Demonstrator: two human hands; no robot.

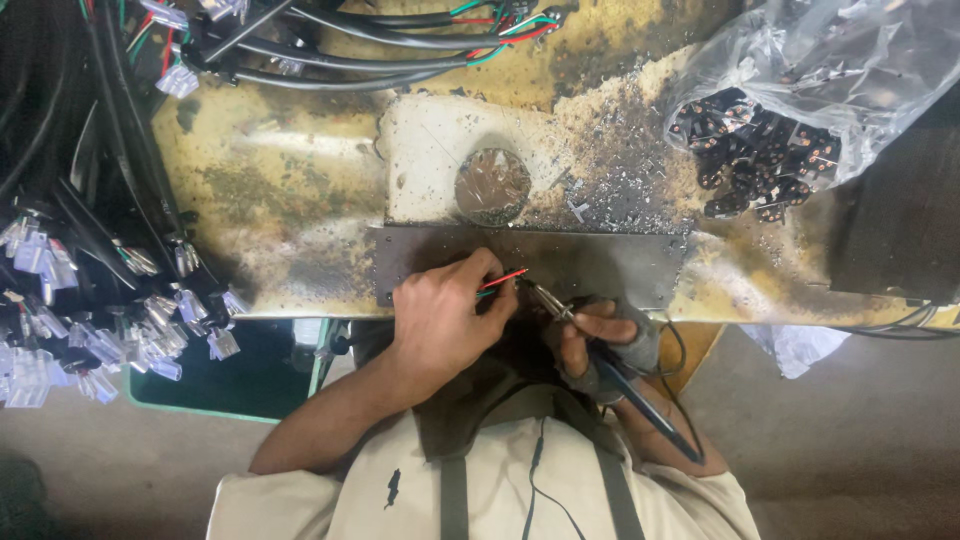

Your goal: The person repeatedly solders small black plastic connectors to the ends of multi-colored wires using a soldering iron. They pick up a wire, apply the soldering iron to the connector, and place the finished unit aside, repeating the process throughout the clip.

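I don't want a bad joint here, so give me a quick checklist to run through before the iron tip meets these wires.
1. Wires held: left hand pinches the red and green wires. Ok.
2. Iron gripped: right hand holds the soldering iron like a pen. Ok.
3. Tip aimed at the wire ends: close beside them. Ok.
4. Left fingers clear of the tip: very near. Not ok.
5. Tip tinned and hot: cannot tell.
6. Metal plate underneath: scorched, debris nearby. Not ok.

wire ends (503, 279) hidden under left hand (440, 320); plastic bag (850, 60) cut off by top edge.
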